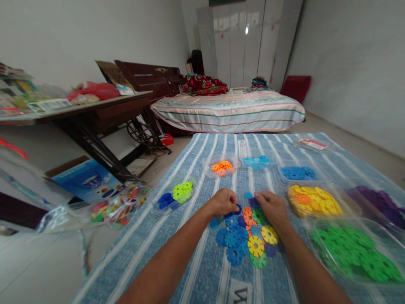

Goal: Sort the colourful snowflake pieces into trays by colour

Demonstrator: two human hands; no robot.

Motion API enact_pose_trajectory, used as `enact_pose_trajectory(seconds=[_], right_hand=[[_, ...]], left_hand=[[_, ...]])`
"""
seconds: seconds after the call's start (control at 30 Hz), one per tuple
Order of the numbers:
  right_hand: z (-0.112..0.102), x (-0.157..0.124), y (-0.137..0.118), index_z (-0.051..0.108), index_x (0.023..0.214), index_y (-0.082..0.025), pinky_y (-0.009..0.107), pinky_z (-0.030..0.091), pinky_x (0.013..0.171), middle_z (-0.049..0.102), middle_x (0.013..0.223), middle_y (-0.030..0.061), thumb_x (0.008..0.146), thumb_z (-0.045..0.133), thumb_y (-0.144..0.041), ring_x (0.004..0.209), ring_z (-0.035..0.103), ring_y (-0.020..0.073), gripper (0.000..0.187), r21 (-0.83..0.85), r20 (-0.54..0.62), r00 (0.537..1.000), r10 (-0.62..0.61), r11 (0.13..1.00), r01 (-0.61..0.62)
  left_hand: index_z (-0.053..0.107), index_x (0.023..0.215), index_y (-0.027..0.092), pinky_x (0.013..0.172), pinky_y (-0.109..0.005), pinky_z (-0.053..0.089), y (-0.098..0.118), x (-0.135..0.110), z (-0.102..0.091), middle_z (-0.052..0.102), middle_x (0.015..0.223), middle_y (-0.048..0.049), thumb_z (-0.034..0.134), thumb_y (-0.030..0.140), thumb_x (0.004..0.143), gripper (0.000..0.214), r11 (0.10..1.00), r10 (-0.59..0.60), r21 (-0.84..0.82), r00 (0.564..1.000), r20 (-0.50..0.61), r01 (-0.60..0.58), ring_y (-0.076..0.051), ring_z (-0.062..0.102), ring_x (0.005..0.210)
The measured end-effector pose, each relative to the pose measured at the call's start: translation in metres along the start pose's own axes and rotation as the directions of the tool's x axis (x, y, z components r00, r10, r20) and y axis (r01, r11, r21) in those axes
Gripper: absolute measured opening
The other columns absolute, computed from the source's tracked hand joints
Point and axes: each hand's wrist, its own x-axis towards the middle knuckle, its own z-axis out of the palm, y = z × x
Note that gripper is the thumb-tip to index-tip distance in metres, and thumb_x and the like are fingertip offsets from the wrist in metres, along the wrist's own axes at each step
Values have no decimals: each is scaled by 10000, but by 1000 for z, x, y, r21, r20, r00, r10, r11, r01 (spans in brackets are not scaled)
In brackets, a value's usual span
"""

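A pile of flat plastic snowflake discs (248, 238), blue, yellow, green and orange, lies on a blue striped cloth (202, 270) in front of me. My left hand (223, 202) rests at the pile's far left edge with fingers curled onto a dark blue disc. My right hand (272, 207) sits at the pile's far right edge, fingers bent down onto discs there. What each hand pinches is partly hidden under the fingers. One loose light-blue disc (248, 195) lies between the two hands.
Clear trays ring the pile: green discs (354, 253), yellow and orange (314, 202), purple (379, 202), blue (297, 173), light blue (257, 161), orange (221, 166), green with blue (177, 193). A bag of mixed discs (117, 207) lies left. Table (95, 109) and bed (228, 109) stand behind.
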Motion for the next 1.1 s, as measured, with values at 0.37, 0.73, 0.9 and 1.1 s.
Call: enact_pose_trajectory(seconds=[0.37, 0.73, 0.9, 1.1], right_hand=[[-1, -4, 2, 681, 685, -180, 246, 409, 615, 647, 657, 5, 751, 470, -475, 648, 587, 165, 369, 28, 36, 998, 44, 999, -45], [-2, -5, 1, 688, 701, -185, 264, 421, 648, 675, 698, 9, 731, 484, -473, 684, 607, 181, 354, 31, 55, 997, 60, 998, -61], [-2, -5, 0, 691, 703, -191, 266, 424, 630, 674, 682, 4, 729, 487, -477, 668, 608, 183, 353, 21, 45, 997, 61, 998, -62], [-1, -6, 4, 697, 734, -191, 277, 431, 654, 683, 725, 12, 754, 474, -479, 700, 607, 189, 364, 34, 44, 999, 33, 999, -34]], left_hand=[[614, 753, 132, 508, -191, 358, 11, -53, -69, 549, 527, 41, 579, 245, 657, 152, 999, -25, 17, 962, -270, 31, -77, 479, 488], [667, 829, 175, 601, -199, 409, -36, -101, -151, 670, 833, -32, 576, 178, 662, 190, 566, -323, 671, 878, -354, 479, -148, 599, 749], [672, 764, 146, 654, -279, 459, -35, -98, -140, 675, 844, -112, 575, 131, 625, 171, 455, -410, 719, 840, -354, 525, -228, 624, 785], [664, 919, 147, 757, -342, 477, -34, -82, -134, 659, 978, -158, 590, 139, 618, 310, 442, -388, 743, 854, -347, 503, -278, 607, 924]])
